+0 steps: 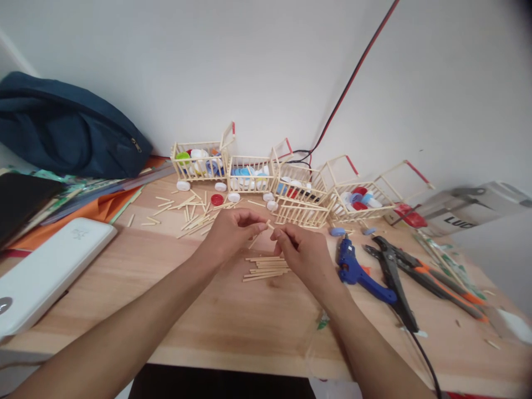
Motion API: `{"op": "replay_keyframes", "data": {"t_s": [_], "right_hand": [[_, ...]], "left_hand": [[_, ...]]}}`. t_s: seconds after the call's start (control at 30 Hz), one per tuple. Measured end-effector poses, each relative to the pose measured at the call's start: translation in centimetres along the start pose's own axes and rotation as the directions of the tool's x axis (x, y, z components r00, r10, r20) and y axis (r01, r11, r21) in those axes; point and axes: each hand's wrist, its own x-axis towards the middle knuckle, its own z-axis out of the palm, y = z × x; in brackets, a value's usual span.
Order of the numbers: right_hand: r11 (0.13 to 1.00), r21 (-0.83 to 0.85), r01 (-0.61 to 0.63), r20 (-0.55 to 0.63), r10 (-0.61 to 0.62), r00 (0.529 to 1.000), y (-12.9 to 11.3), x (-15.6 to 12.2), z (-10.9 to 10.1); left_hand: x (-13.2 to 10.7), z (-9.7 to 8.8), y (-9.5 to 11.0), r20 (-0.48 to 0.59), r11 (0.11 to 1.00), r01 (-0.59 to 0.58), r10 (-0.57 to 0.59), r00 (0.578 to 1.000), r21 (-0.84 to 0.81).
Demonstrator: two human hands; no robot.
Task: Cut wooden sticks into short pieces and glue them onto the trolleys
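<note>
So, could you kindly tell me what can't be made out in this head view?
In the head view:
- Small wooden piece: full shape, partly covered by the fingertips of the left hand and right hand.
- Stick pile: some right ends, behind the right hand.
- Navy bag: far end, cut off by the left edge.
- White device: its gray marking is too small to read.

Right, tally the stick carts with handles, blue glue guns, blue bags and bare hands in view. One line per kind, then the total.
Stick carts with handles: 4
Blue glue gun: 1
Blue bag: 1
Bare hands, left hand and right hand: 2
Total: 8
</note>
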Motion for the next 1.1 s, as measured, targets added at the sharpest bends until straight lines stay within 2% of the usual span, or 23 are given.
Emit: {"op": "replay_keyframes", "data": {"t_s": [0.33,0.57,0.8,1.1], "right_hand": [[1.000,0.002,0.008,0.025,-0.008,1.000,-0.05,-0.10,-0.08],[1.000,0.000,0.008,0.019,-0.008,1.000,-0.16,-0.09,-0.01],[1.000,-0.006,0.001,0.025,-0.001,1.000,-0.33,-0.12,0.04],[0.999,-0.010,-0.032,0.065,0.033,0.997,-0.04,-0.08,0.17]], "left_hand": [[-0.04,0.13,0.30,-0.048,0.998,-0.004,0.008,0.999,0.070],[-0.02,0.21,0.23,-0.067,0.998,-0.001,0.004,0.998,0.055],[-0.30,0.22,0.91,-0.079,0.995,0.019,-0.011,0.997,0.101],[-0.07,0.20,0.41,-0.054,0.991,-0.067,0.074,0.996,0.120]]}}
